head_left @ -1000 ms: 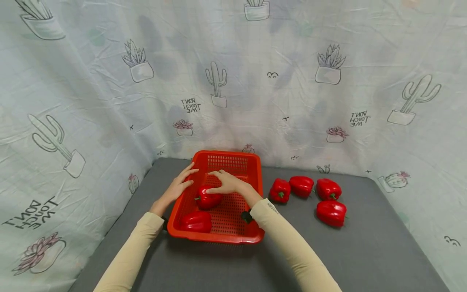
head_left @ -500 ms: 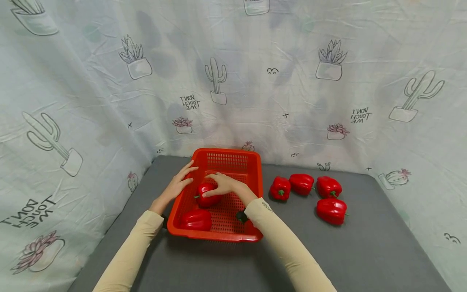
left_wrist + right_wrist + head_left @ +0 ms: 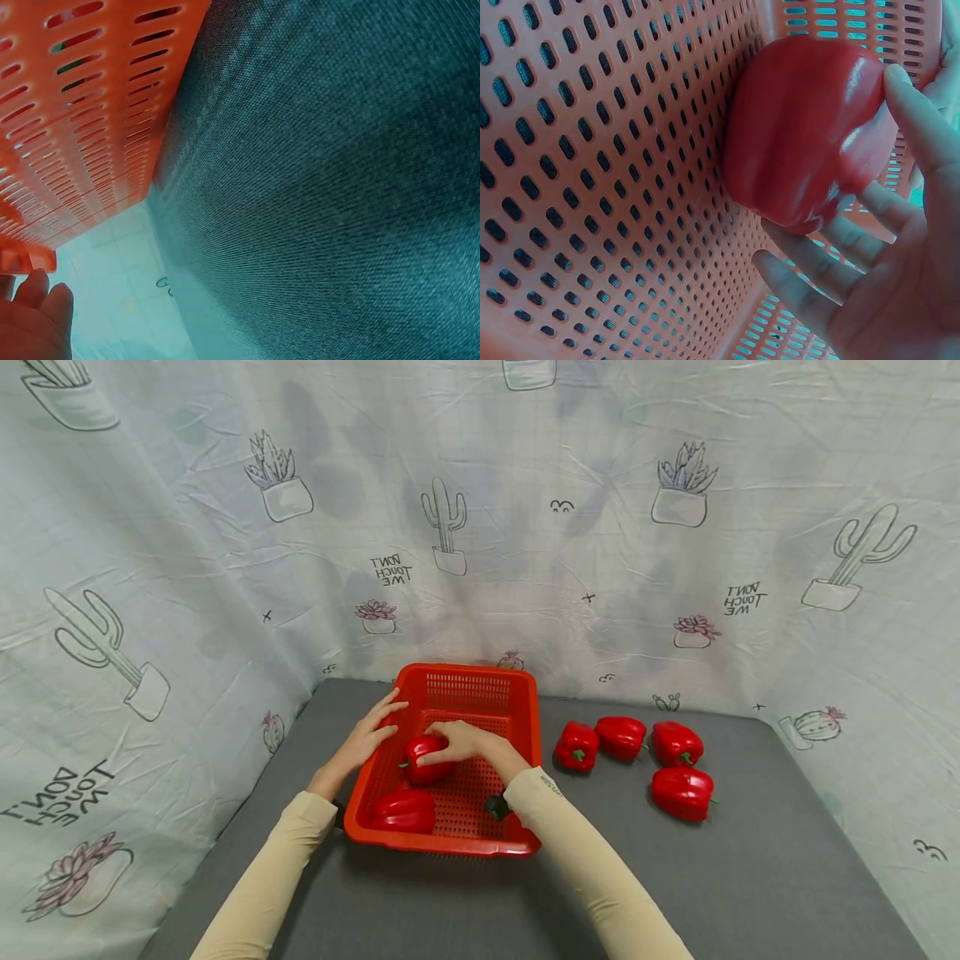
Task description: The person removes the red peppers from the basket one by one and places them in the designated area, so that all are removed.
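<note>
In the head view a red plastic basket (image 3: 459,814) holds two red bell peppers. My right hand (image 3: 467,741) grips the farther pepper (image 3: 424,768), which lies with its green stem to the left. The right wrist view has the thumb against one side of this bell pepper (image 3: 802,127) and several fingers of the hand (image 3: 877,292) around its other side. Nearer the front of the basket lies the second bell pepper (image 3: 405,812), untouched. At the basket's left rim rests my left hand (image 3: 362,743), fingers fairly straight; its fingertips (image 3: 58,301) appear beside the rim in the left wrist view.
On the grey table (image 3: 600,877), right of the basket, lie several more red bell peppers: one nearest the basket (image 3: 577,747), another (image 3: 621,738) beside it, others farther right, including the front one (image 3: 682,792). A patterned cloth (image 3: 480,527) hangs behind the table.
My right hand has moved down slightly, and its fingers have drawn in around the farther bell pepper. The left hand stays at the basket rim. The head view has tipped down a little.
</note>
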The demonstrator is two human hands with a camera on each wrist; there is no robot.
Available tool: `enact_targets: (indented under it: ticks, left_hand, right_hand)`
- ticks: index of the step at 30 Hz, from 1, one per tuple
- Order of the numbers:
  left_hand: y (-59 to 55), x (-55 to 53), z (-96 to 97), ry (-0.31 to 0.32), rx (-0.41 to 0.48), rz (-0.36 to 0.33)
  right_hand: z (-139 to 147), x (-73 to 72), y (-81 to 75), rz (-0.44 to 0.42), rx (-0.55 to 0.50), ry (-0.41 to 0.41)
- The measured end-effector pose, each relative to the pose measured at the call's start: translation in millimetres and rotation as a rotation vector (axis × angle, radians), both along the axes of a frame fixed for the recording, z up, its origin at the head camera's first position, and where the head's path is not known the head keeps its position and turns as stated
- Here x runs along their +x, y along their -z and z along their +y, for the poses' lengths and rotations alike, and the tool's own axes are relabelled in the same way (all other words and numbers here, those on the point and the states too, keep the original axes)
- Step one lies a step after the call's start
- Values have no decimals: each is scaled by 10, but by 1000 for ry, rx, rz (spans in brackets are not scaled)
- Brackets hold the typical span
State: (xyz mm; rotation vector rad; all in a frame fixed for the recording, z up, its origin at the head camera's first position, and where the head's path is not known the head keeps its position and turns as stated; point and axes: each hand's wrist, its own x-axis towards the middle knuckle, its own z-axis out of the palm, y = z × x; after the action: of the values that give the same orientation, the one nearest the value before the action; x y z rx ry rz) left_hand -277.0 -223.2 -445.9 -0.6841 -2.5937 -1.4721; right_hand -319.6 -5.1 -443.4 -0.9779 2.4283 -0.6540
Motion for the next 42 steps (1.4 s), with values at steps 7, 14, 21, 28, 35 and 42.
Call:
enact_targets:
  ticks: [7,14,21,28,35,42]
  left_hand:
    - [-19,11,12,-5,-6,-6]
    - [-29,23,27,0,-13,10]
    - [-32,24,13,5,-10,16]
    - [190,-129,-64,2,-16,58]
    - [327,-214,-128,-7,-11,58]
    - [233,-156,-99,-9,-18,50]
  right_hand:
    - [7,28,-15,-2,10,37]
    - [12,23,-26,2,-4,48]
    - [5,22,-57,30,0,37]
    - [23,45,-112,61,5,29]
    - [52,45,-203,86,18,28]
    - [86,75,-297,101,17,33]
